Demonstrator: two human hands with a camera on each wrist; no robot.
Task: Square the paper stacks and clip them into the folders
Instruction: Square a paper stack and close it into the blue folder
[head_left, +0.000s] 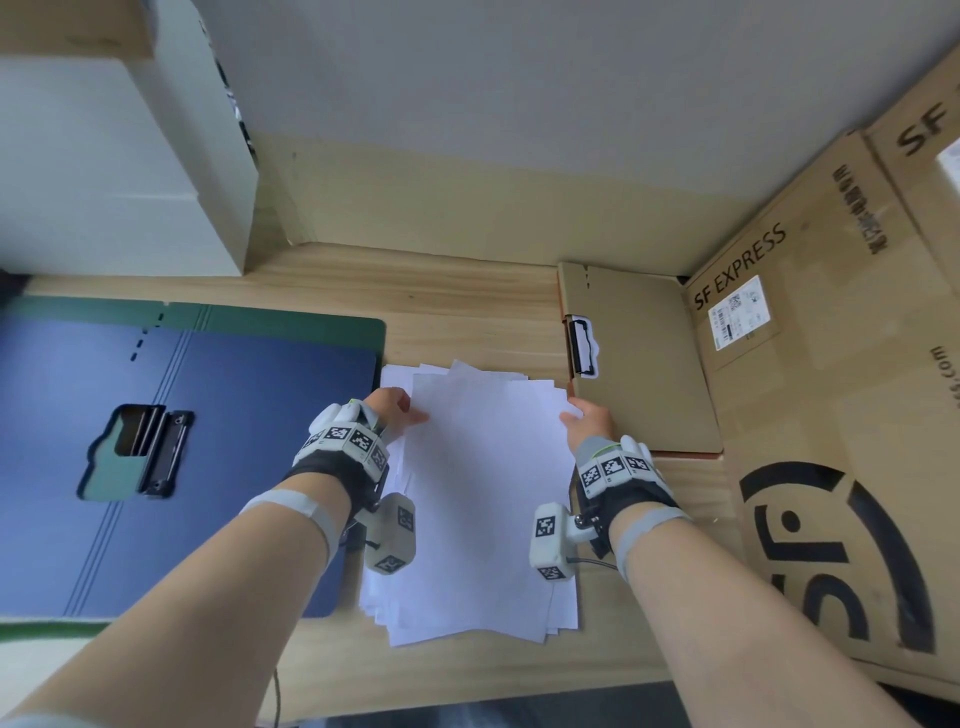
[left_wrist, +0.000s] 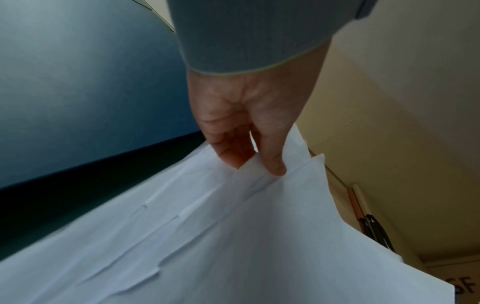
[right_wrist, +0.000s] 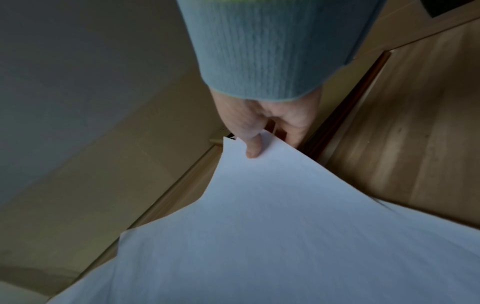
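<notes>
From the head view, an uneven paper stack (head_left: 467, 499) is seen on the wooden desk (head_left: 467, 301), between the open blue folder (head_left: 208, 441) and the brown folder (head_left: 644, 358). Its left edge is gripped by the left hand (head_left: 389, 410), its right edge by the right hand (head_left: 587, 418).

At the left wrist, fanned sheets (left_wrist: 233, 236) are pinched between thumb and fingers (left_wrist: 272, 162).

At the right wrist, the top sheet's corner (right_wrist: 259, 185) is pinched beside the brown folder's edge.
</notes>
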